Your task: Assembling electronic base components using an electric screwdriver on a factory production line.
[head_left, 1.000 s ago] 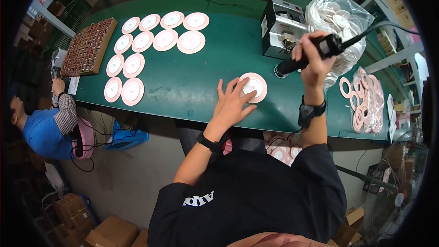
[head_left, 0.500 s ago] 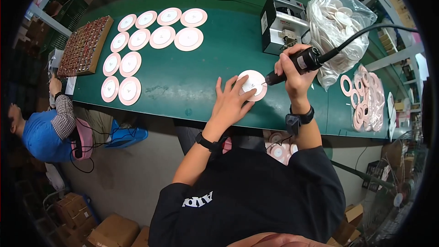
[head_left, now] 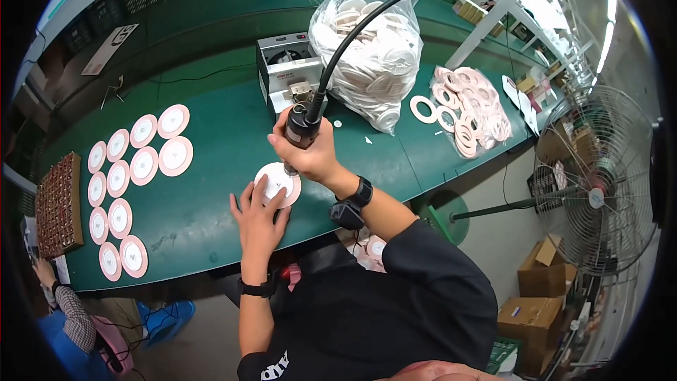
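My right hand [head_left: 308, 149] is wrapped round a black electric screwdriver [head_left: 302, 127], which stands nearly upright. Its nose meets the right side of a round white disc with a pale pink rim [head_left: 271, 176]. Spread fingers of my left hand [head_left: 261, 220] rest flat on that same disc, from its near side. The very tip of the screwdriver is too small to make out against the disc. A black cable [head_left: 360, 28] runs from the tool's top up to the right.
Several finished-looking pink-rimmed discs [head_left: 144, 166] lie in rows at left, beside a brown gridded tray [head_left: 59, 204]. Behind the tool stand a small black-and-silver machine [head_left: 290, 70] and a clear bag of white discs [head_left: 374, 63]. Pink rings [head_left: 469, 109] and a fan [head_left: 596, 194] are at right.
The screwdriver has gone from slanting sideways to nearly upright, its nose now on the disc. My left hand stays on the disc. The view has swung to the right.
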The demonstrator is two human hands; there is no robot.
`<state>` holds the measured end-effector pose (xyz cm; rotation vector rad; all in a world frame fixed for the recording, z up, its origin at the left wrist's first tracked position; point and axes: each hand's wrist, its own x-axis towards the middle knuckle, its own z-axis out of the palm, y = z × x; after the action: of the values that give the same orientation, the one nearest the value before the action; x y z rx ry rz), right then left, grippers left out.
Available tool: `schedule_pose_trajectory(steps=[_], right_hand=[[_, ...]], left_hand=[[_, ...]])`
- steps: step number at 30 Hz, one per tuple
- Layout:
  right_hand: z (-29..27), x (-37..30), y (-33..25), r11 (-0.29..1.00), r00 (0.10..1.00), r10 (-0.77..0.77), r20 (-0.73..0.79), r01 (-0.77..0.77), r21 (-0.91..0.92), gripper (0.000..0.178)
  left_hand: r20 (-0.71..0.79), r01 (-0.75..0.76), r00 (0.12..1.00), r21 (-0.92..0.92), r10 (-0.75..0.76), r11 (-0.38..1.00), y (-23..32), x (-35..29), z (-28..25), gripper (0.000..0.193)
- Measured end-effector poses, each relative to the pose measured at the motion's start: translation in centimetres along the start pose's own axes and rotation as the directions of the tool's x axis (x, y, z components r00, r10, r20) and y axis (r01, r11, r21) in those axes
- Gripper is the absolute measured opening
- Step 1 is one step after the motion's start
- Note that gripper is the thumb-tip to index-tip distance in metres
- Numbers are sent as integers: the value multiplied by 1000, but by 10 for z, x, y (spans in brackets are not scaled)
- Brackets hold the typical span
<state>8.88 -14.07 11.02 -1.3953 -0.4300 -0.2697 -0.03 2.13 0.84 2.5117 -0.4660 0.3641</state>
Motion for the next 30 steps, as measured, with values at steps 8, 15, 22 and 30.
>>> schedule_pose_trajectory(steps=[8,15,22,30], right_hand=[[-2,-2,2,997,997,-73,23,74,-16,22],[3,-6,-7,997,996,-82,-27,82,-5,19],[1,-8,-2,996,997,-62,-53,66,66,23],[4,-9,1,997,997,-73,-17,73,2,24]], left_hand=[[15,19,1000,2,-19,1000,4,3,6,43],[-15,107,994,61,-106,992,22,19,23,59],[-13,103,995,78,-103,992,21,18,23,58],[-21,97,995,70,-96,993,18,16,25,57]])
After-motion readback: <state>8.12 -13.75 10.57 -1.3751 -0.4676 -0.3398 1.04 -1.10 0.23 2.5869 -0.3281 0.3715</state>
